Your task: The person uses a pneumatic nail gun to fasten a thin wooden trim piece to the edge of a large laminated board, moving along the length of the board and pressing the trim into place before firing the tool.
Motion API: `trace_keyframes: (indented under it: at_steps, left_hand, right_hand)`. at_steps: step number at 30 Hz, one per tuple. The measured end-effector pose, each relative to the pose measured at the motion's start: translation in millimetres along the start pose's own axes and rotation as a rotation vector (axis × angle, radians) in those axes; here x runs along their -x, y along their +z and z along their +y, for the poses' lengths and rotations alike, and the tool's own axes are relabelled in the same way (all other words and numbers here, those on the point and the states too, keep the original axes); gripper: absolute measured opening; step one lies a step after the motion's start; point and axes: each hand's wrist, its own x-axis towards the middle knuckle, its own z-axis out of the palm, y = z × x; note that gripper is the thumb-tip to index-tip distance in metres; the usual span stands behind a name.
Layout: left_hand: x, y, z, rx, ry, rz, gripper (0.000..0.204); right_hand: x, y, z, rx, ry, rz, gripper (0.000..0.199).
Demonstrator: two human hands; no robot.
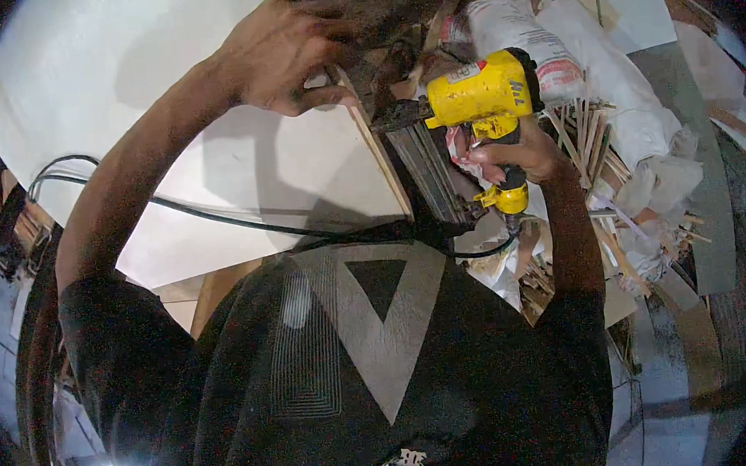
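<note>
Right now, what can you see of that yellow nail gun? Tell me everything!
The nail gun has a smudged yellow body, with a black cap at one end and a dark nose at the other. A long, dark, metal-looking rail slants down from the nose. The person's right grip wraps around its handle. A black hose joins the bottom. The nose points left, toward the white board; I can't tell whether they touch.

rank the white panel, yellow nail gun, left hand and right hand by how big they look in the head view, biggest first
1. white panel
2. yellow nail gun
3. left hand
4. right hand, partly hidden
</note>
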Motion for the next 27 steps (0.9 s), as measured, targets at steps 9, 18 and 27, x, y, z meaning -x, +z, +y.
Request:
trace_keyframes:
  at_steps: [9, 18, 27]
  left_hand:
    - [3, 6, -2, 0.090, -0.020, -0.007, 0.044]
    - [5, 7, 7, 0.067, -0.134, 0.162, 0.044]
    - [19, -4, -12, -0.058, -0.110, 0.208, 0.033]
  right_hand:
    - [-3, -5, 2, 0.013, 0.016, -0.053, 0.043]
    - [2, 5, 2, 0.084, 0.050, 0.031, 0.042]
    - [7, -5, 12, -0.014, -0.195, 0.104, 0.045]
